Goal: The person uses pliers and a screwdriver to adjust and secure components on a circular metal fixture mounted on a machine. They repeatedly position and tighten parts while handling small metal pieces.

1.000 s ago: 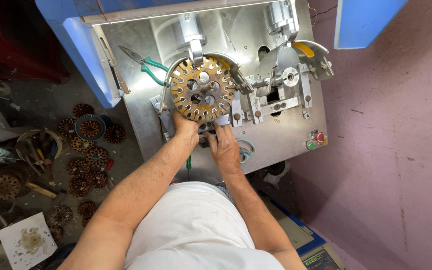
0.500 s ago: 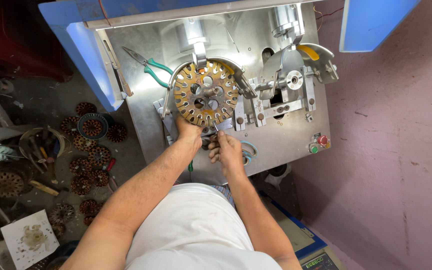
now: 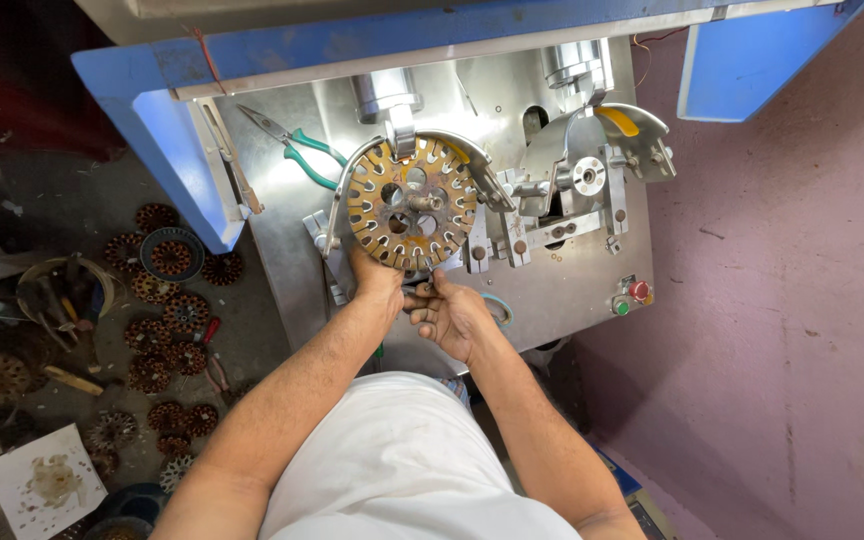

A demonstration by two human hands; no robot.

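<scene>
One metal machine bed (image 3: 572, 300) fills the upper centre of the head view, framed by blue side panels (image 3: 167, 150); we take it as the clock face, with twelve o'clock at the far edge.

At the centre of the bed we see the slotted round core (image 3: 412, 203), a rusty yellow-brown disc with teeth around its rim and holes near its hub. It sits on the machine's spindle, with curved steel guide arms hugging its rim from about nine o'clock to two o'clock.

At three o'clock from the core stands a steel guard assembly (image 3: 592, 160) with a yellow patch on top. At ten o'clock on the bed lie green-handled pliers (image 3: 297, 150). At four o'clock, near the bed's corner, sit a red button (image 3: 638, 290) and a green button (image 3: 621, 307), just beside each other.

On the floor at nine o'clock, well apart from the bed, we see a scatter of similar wound cores (image 3: 167, 310).

Our left hand (image 3: 376, 278) touches the core's rim at six o'clock, fingers curled against its lower edge. Our right hand (image 3: 452, 315) is just beside it, at five o'clock below the core, fingers drawn narrow and pinching a small part; we cannot tell what the part is. The two hands touch at the fingertips.
</scene>
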